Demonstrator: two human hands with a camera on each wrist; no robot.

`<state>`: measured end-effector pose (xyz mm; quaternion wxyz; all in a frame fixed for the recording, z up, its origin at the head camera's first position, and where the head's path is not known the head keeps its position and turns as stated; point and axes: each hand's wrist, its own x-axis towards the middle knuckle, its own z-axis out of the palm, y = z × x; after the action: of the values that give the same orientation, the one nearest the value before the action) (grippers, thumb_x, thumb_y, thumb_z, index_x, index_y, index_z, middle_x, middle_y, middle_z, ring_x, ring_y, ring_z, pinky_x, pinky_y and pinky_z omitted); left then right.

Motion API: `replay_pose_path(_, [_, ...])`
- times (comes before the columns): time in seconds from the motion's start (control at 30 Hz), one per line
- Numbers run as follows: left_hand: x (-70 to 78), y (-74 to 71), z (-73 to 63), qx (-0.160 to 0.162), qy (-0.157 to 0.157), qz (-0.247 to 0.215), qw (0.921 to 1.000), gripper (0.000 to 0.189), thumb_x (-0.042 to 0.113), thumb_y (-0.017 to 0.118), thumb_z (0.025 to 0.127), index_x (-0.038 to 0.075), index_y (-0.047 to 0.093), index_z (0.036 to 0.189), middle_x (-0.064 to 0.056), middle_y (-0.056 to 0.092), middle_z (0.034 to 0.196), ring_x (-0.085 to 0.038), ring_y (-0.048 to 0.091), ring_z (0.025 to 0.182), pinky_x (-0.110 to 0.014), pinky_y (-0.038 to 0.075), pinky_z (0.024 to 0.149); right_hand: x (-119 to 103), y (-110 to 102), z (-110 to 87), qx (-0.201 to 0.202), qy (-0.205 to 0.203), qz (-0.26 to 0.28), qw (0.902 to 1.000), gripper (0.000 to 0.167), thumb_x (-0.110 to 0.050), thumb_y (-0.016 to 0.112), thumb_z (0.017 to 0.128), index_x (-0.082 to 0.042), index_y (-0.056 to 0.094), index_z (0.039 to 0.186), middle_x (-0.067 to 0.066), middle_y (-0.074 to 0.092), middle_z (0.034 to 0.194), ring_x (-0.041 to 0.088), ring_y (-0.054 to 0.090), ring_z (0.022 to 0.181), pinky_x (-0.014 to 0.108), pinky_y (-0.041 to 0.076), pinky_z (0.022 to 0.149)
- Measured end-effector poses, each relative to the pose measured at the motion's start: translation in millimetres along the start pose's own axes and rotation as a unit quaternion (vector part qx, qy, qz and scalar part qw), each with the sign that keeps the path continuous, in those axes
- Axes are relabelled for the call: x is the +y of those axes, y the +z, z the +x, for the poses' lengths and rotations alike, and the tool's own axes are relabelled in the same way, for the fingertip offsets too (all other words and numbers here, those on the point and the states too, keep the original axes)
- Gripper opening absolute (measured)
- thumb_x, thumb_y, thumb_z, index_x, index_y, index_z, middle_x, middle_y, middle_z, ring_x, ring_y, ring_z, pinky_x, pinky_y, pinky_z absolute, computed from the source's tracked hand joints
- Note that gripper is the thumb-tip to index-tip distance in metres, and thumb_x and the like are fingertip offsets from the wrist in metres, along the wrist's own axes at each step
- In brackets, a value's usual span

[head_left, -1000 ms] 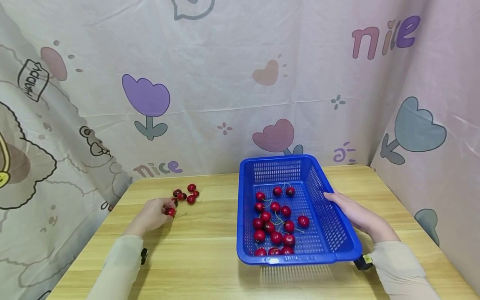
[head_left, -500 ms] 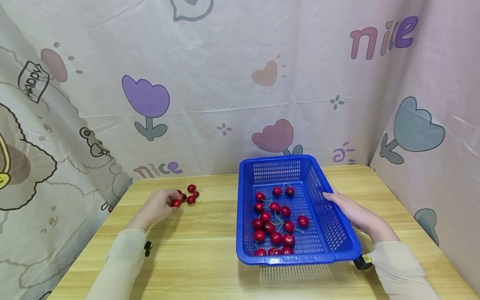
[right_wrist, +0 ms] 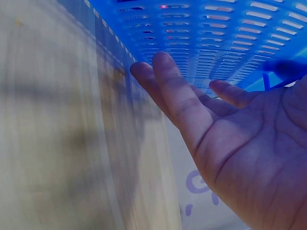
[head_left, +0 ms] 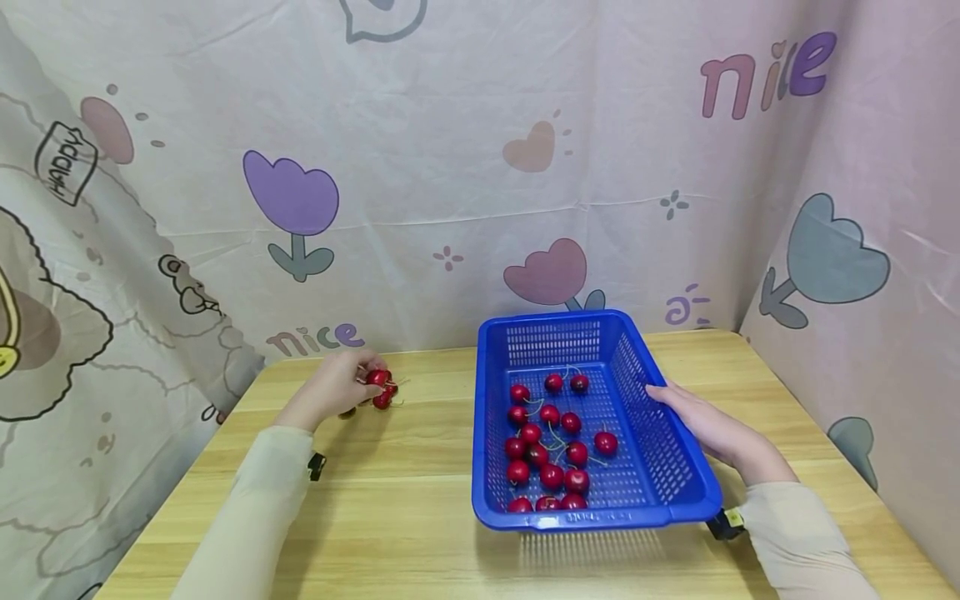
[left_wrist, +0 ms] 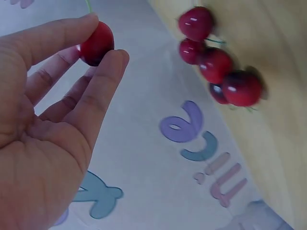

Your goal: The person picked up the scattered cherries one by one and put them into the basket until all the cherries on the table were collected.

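My left hand (head_left: 337, 383) pinches a dark red cherry (left_wrist: 98, 44) between thumb and fingertips, its green stem pointing up in the left wrist view. Just beyond it a small cluster of cherries (left_wrist: 216, 64) lies on the table, partly hidden by the hand in the head view. At the right side of a blue plastic basket (head_left: 592, 522), my right hand (head_left: 705, 421) grips the rim, with the thumb over the edge. The right wrist view has the fingers (right_wrist: 177, 91) stretched beneath the slotted basket. Several stemmed cherries (head_left: 551, 477) lie inside, mostly toward the left.
A light wooden table (head_left: 420, 467) carries everything. Behind it and along both sides hangs a pale curtain (head_left: 420, 167) printed with tulips and lettering. The basket's front edge is raised above the tabletop, casting a shadow below.
The left hand has moved right and farther back, with the cherry pinched in it, to the last cherries of the cluster. The right hand and basket have stayed put.
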<state>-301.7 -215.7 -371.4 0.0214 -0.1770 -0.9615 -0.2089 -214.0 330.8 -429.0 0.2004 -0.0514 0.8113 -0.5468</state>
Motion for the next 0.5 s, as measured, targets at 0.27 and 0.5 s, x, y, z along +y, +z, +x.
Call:
replay_pose_path(0.27, [27.6,-4.0,18.4,-0.004,0.020,0.003,0.9998,0.028,0.005,0.081,0.091,0.004,0.075,0.117,-0.014,0.077,0.105,-0.032,0.074,0.099,-0.052,0.062,0.091,2,-1,1.1,0.002,-0.002,-0.005,1.0000,0.080,-0.057,0.032,0.114,-0.016,-0.002,0.174,0.035,0.042,0.160,0.032,0.071,0.121,0.055,0.060,0.104])
replay_pose_path(0.5, [50.3,-2.2,33.3,-0.011,0.041,-0.006,0.9991,0.027,0.005,0.081,0.092,0.006,0.075,0.119,-0.012,0.077,0.108,-0.032,0.074,0.106,-0.053,0.061,0.097,2,-1,0.8,0.002,0.002,-0.009,1.0000,0.081,-0.058,0.033,0.114,-0.016,-0.002,0.174,0.035,0.042,0.160,0.033,0.071,0.122,0.059,0.058,0.106])
